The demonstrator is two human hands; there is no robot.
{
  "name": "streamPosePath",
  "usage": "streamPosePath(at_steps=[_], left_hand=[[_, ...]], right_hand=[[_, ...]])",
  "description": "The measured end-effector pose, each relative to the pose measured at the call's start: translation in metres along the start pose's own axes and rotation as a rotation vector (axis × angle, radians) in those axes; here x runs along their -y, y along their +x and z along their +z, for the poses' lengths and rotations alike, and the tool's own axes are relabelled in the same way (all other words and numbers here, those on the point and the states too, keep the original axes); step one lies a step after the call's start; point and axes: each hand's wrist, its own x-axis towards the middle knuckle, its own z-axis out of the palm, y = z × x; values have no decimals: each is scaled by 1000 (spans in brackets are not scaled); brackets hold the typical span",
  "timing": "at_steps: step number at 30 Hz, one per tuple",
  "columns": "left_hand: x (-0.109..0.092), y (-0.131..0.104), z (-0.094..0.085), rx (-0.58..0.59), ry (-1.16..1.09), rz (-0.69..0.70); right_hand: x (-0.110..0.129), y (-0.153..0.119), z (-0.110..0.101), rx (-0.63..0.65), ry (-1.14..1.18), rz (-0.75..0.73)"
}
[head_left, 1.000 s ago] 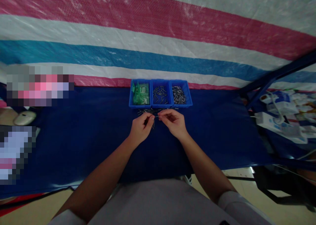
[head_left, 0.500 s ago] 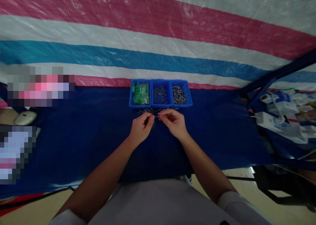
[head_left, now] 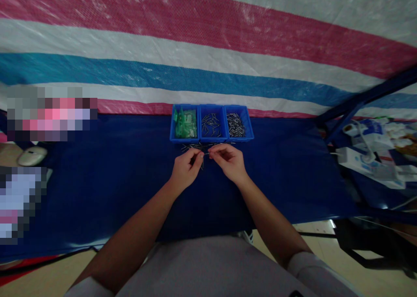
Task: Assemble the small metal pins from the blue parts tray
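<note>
Your left hand (head_left: 186, 171) and right hand (head_left: 230, 163): fingers (head_left: 222, 148) pinch opposite ends of thin rod (head_left: 206, 153), centre of frame, below blue bins (head_left: 213, 139). Probably light, stiff, slick; best hold near ends, gentle pressure.

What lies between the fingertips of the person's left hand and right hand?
A thin rod-like piece bridges the gap from left hand to right hand, as the head view shows.
</note>
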Motion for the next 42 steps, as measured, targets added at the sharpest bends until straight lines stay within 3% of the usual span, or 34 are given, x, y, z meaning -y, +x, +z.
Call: streamPosePath(at_steps=[42], left_hand=[[0, 1, 0, 55, 8, -35]], right_hand=[[-2, 1, -1, -16, -5, 25]])
